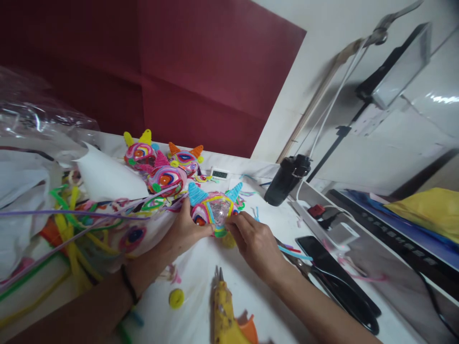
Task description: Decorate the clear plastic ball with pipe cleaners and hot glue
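Observation:
A colourful animal head of coiled pipe cleaners (pixel 219 208), with two blue horns and a greyish, shiny centre patch, is held just above the white table. My left hand (pixel 188 227) grips its left side, thumb along the lower edge. My right hand (pixel 256 239) is closed in a pinch at the lower right of the patch, touching the head; what lies between its fingertips is hidden. Below the hands, a yellow glue gun (pixel 225 310) points its nozzle towards the head. A small yellow coil (pixel 176 298) lies on the table left of the gun.
Finished-looking heads (pixel 167 179) with pink, orange and yellow horns stand at the back. Loose pipe cleaners (pixel 75 234) are heaped at left beside a white paper sheet (pixel 109 177). Black-handled scissors (pixel 344 291), a black bottle (pixel 289 179) and a power strip (pixel 322 224) are at right.

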`<action>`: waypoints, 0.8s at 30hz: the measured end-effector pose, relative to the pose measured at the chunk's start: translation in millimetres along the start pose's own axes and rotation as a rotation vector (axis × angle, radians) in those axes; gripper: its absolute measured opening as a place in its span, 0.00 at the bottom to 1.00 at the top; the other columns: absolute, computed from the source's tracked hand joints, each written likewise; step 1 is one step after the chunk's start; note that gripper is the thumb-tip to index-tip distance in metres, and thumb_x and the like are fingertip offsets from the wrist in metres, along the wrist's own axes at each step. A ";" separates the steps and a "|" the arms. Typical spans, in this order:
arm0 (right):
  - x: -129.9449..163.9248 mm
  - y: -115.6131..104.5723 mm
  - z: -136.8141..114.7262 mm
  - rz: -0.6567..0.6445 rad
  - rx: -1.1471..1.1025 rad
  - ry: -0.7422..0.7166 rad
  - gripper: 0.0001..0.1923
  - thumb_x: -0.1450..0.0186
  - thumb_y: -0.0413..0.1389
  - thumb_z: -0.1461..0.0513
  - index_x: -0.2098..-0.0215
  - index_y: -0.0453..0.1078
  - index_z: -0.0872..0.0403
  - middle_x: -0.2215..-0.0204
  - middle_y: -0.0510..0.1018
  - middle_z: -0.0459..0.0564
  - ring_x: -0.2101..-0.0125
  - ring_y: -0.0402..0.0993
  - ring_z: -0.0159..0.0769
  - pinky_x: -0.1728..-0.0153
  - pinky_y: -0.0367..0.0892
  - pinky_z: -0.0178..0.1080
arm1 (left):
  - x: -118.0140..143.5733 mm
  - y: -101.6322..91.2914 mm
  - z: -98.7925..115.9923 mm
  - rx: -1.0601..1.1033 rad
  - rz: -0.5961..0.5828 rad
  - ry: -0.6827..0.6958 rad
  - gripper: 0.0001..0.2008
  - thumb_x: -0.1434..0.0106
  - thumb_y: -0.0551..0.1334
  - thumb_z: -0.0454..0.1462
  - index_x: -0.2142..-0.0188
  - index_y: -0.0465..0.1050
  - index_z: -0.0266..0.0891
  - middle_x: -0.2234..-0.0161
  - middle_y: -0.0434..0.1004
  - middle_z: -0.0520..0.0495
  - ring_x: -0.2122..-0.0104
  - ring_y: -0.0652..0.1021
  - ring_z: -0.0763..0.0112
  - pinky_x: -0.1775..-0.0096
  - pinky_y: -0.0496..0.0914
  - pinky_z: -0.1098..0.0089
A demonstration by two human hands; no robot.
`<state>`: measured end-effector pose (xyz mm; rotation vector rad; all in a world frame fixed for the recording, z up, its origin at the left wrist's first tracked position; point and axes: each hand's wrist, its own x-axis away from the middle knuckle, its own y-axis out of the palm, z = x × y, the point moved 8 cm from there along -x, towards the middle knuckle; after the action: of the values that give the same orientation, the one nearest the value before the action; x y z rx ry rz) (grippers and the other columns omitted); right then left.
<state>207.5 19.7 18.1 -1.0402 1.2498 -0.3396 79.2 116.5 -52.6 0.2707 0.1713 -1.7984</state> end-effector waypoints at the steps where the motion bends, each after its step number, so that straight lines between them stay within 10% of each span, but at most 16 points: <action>1: 0.4 -0.1 0.3 0.005 -0.012 0.011 0.07 0.29 0.52 0.66 0.63 0.71 0.56 0.71 0.78 0.50 0.74 0.76 0.36 0.74 0.64 0.33 | 0.4 0.7 0.5 -0.004 -0.006 -0.005 0.40 0.55 0.72 0.34 0.43 0.60 0.44 0.54 0.78 0.47 0.52 0.78 0.58 0.47 0.71 0.58; 24: -9.5 6.0 13.7 -0.180 -0.143 0.382 0.04 0.38 0.59 0.69 0.69 0.76 0.55 0.73 0.82 0.50 0.73 0.77 0.37 0.70 0.63 0.34 | 4.5 2.1 2.8 0.031 0.009 0.000 0.35 0.54 0.70 0.33 0.46 0.62 0.43 0.48 0.76 0.44 0.49 0.77 0.58 0.48 0.72 0.60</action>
<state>214.6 35.9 18.5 -1.2534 1.5404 -0.6167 80.0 111.0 -51.1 0.2931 0.1415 -1.7931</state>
